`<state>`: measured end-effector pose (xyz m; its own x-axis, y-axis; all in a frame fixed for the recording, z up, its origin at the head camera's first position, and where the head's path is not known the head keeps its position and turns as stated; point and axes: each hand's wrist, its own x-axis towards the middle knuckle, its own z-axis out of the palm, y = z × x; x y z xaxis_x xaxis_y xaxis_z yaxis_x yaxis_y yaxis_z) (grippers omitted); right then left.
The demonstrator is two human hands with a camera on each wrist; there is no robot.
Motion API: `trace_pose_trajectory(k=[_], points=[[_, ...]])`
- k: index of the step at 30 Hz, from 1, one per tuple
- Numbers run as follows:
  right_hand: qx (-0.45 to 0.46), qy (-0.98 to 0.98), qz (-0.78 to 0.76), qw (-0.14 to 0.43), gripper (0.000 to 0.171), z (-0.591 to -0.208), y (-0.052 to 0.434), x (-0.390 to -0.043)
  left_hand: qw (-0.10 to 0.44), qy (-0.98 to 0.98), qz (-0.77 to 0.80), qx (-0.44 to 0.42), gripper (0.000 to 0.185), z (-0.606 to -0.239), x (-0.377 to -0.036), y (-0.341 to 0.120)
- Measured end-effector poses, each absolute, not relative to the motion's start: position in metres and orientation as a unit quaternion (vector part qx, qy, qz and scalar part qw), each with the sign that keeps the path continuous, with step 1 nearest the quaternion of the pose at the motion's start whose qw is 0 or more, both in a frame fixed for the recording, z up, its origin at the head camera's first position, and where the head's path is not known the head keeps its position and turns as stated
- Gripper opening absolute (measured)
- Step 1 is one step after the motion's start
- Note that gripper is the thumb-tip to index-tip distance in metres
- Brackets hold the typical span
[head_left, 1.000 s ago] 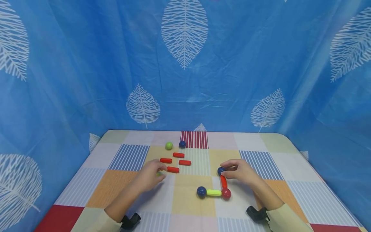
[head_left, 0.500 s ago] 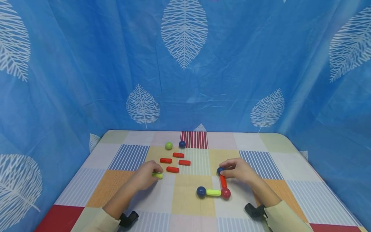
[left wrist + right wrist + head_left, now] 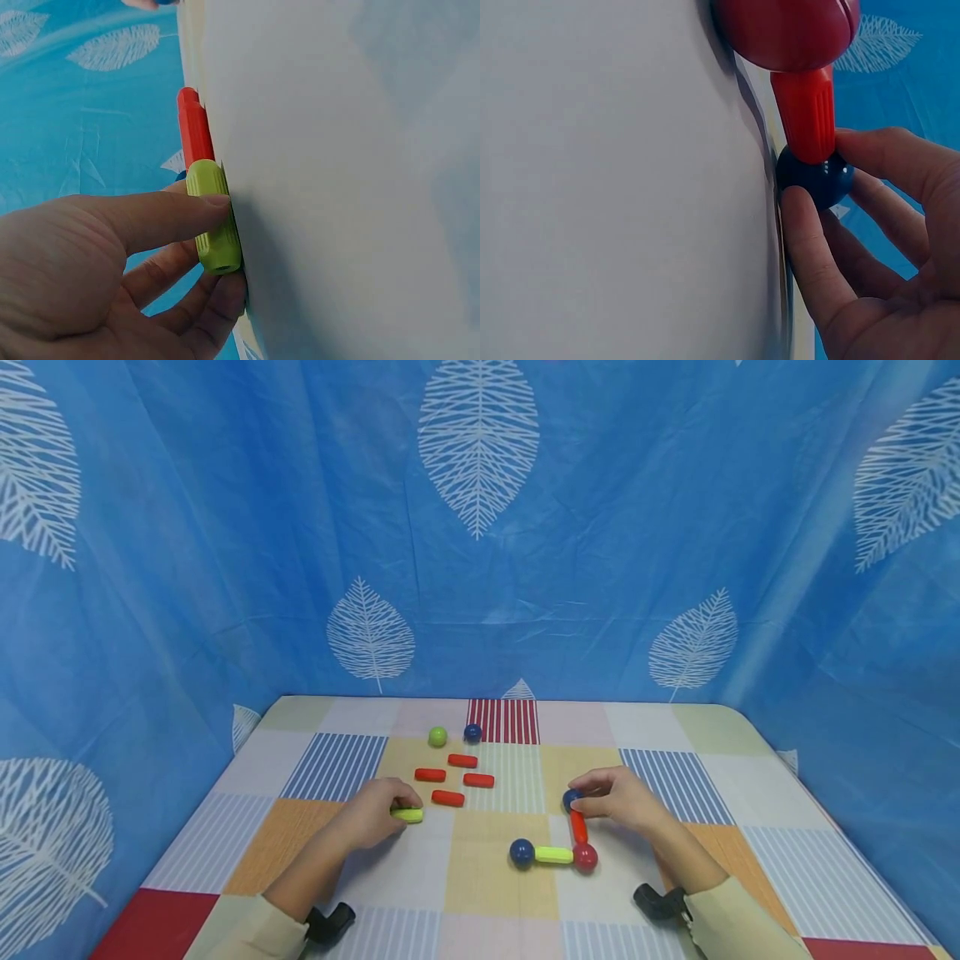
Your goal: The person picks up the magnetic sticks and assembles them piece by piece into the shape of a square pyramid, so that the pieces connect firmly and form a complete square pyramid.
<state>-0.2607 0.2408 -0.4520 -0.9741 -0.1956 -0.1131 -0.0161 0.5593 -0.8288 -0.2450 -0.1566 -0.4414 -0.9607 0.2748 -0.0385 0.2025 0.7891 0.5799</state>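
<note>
Left of the frame's centre, the left hand pinches a short yellow-green plastic rod on the patchwork tablecloth; the right hand pinches a dark blue ball. Likely light, rigid, smooth: grip the rod's sides

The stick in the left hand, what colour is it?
The stick is yellow-green, clearest in the left wrist view.

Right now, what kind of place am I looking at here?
Probably a staged tabletop play or recording corner: a table under a checked cloth, a blue leaf-print curtain hung around it, and toy rods and balls.
</note>
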Motion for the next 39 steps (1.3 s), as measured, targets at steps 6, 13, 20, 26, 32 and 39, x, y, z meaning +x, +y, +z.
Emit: trace_pose_trajectory(k=[6, 13, 20, 26, 32, 39], points=[[-0.055, 0.877, -0.468, 0.098, 0.030, -0.452, 0.241, -0.260, 0.059, 0.941, 0.302, 0.143, 0.026, -0.441, -0.247, -0.155], [-0.055, 0.880, -0.462, 0.096, 0.030, -0.450, 0.243, -0.259, 0.068, 0.913, 0.344, 0.207, 0.025, -0.444, -0.254, -0.149], [-0.046, 0.874, -0.472, 0.105, 0.029, -0.451, 0.244, -0.260, 0.074, 0.876, 0.393, 0.268, 0.026, -0.442, -0.261, -0.131], [-0.037, 0.873, -0.475, 0.107, 0.028, -0.451, 0.245, -0.261, 0.072, 0.865, 0.402, 0.293, 0.025, -0.437, -0.266, -0.106], [-0.032, 0.867, -0.485, 0.115, 0.028, -0.450, 0.244, -0.262, 0.068, 0.847, 0.419, 0.319, 0.024, -0.435, -0.274, -0.083], [-0.038, 0.859, -0.497, 0.118, 0.028, -0.451, 0.244, -0.261, 0.085, 0.844, 0.429, 0.312, 0.022, -0.439, -0.282, -0.057]])
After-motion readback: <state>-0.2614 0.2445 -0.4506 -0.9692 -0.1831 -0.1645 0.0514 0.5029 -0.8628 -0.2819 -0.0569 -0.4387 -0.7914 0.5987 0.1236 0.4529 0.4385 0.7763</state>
